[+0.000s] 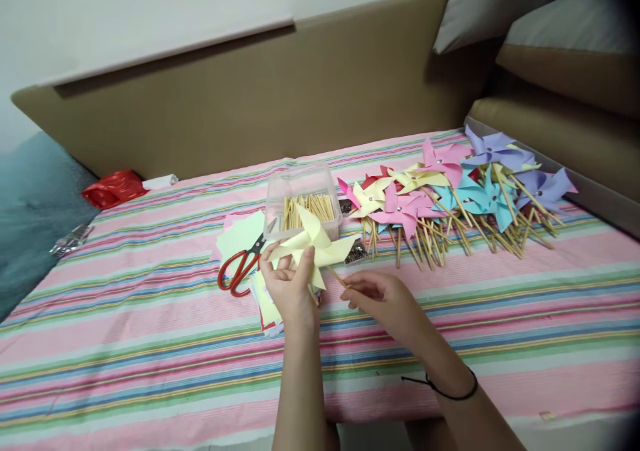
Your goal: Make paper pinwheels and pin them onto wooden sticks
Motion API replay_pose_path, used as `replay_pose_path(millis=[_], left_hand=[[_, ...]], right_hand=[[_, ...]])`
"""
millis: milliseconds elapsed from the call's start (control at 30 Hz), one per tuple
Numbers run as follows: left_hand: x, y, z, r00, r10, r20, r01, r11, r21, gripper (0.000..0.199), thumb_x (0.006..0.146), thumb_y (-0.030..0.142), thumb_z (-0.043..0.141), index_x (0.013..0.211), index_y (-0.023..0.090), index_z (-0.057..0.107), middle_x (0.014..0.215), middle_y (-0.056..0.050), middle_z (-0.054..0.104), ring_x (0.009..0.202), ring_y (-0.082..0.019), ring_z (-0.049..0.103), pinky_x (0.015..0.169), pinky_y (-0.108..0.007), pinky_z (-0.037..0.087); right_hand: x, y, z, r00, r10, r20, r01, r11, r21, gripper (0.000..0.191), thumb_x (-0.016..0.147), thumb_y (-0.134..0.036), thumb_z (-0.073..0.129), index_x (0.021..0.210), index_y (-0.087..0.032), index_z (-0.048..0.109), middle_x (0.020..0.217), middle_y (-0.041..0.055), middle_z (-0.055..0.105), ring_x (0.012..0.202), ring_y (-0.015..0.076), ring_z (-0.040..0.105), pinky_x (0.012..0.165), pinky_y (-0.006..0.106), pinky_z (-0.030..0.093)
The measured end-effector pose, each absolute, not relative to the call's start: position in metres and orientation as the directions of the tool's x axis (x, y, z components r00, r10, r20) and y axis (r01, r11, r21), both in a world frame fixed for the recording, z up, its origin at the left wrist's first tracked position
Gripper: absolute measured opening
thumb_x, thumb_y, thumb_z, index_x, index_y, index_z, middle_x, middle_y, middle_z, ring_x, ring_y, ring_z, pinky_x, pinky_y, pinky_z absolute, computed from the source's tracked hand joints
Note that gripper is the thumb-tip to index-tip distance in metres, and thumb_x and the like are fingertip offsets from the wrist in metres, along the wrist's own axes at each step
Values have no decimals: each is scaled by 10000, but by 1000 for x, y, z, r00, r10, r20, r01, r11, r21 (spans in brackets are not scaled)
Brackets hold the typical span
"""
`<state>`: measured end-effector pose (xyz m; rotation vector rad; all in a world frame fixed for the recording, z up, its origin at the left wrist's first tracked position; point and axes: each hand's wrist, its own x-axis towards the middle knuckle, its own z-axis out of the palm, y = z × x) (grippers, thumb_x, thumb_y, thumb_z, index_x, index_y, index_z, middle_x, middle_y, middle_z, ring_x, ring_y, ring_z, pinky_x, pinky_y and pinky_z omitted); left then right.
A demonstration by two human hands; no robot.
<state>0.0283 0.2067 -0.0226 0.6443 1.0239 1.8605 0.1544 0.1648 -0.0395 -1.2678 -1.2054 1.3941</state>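
A pale yellow paper pinwheel (327,254) is held up by my left hand (293,284), its thumb pressed on the paper near the middle. My right hand (383,297) pinches the lower end of a thin wooden stick (339,277) that slants up behind the pinwheel. Whether stick and paper are joined is hidden by the blades. Just beyond stands a clear plastic box (303,177) full of wooden sticks (313,209). Scissors with red handles (239,272) lie left of my left hand, on pale paper sheets (245,232). Under that hand is a stack of coloured paper (267,307).
Finished pinwheels (405,207) in pink, yellow, blue and purple are heaped at the right. Small metal fasteners (357,252) sit beside the box. A red plastic bag (114,189) lies far left on the striped cloth (175,331). A brown backboard (250,97) rises behind.
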Motion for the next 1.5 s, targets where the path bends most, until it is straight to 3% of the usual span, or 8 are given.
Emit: replay_pose_path(millis=[100, 200, 333, 700, 933, 1067, 1167, 1500], left_hand=[[29, 207, -22, -516, 855, 56, -349, -269, 898, 633, 599, 182, 821, 1083, 235, 417, 855, -14, 660, 754, -159, 692, 691, -253, 533], [28, 207, -22, -508, 861, 26, -343, -230, 911, 578, 649, 234, 789, 1079, 231, 403, 828, -3, 656, 732, -135, 677, 686, -237, 514], [24, 208, -25, -461, 887, -10, -372, -184, 910, 436, 730, 311, 717, 1039, 210, 426, 787, -3, 663, 753, -111, 654, 746, -237, 492], [22, 206, -24, -164, 975, -147, -499, 47, 865, 640, 592, 306, 814, 1076, 196, 411, 801, -33, 681, 634, -142, 642, 578, -235, 464], [28, 207, -26, -190, 978, -91, -455, -6, 890, 651, 542, 230, 839, 1038, 185, 420, 781, -24, 667, 619, -113, 620, 565, -207, 443], [21, 208, -26, -261, 962, -80, -432, -42, 901, 498, 651, 324, 771, 1005, 182, 451, 805, -16, 653, 645, -116, 618, 560, -219, 452], [16, 209, -26, -308, 950, -59, -393, -71, 917, 438, 675, 301, 744, 989, 184, 461, 760, 13, 637, 621, -101, 595, 594, -225, 456], [18, 208, -28, -134, 991, -16, -297, -25, 954, 413, 652, 256, 751, 944, 191, 466, 646, 47, 621, 577, -98, 572, 615, -225, 429]], right_hand=[[158, 164, -44, -188, 961, -201, 125, -180, -976, 143, 773, -283, 630, 746, -167, 710, 707, 33, 695, 610, 139, 615, 584, 254, 481], [161, 163, -44, -222, 957, -187, 76, -175, -982, 184, 776, -322, 631, 725, -167, 715, 718, 36, 700, 605, 131, 604, 582, 246, 477], [167, 164, -47, -143, 967, -210, 50, -205, -978, 227, 755, -390, 665, 771, -173, 729, 762, 51, 719, 646, 141, 604, 595, 249, 475], [171, 165, -52, -160, 956, -244, 117, -227, -967, 272, 738, -435, 683, 778, -172, 742, 791, 66, 733, 728, 173, 615, 648, 272, 458], [163, 166, -47, -171, 952, -255, 51, -249, -967, 301, 701, -465, 706, 767, -174, 744, 754, 61, 728, 691, 161, 603, 639, 274, 459], [162, 166, -46, -132, 955, -265, 22, -265, -964, 335, 668, -488, 726, 757, -165, 739, 737, 68, 730, 661, 160, 604, 624, 278, 469], [165, 166, -47, -116, 959, -260, 17, -259, -966, 332, 683, -477, 726, 781, -159, 740, 763, 79, 738, 664, 161, 610, 627, 282, 474], [167, 166, -46, -93, 961, -262, -12, -264, -964, 333, 687, -467, 735, 810, -158, 744, 754, 84, 738, 662, 163, 614, 620, 283, 471]])
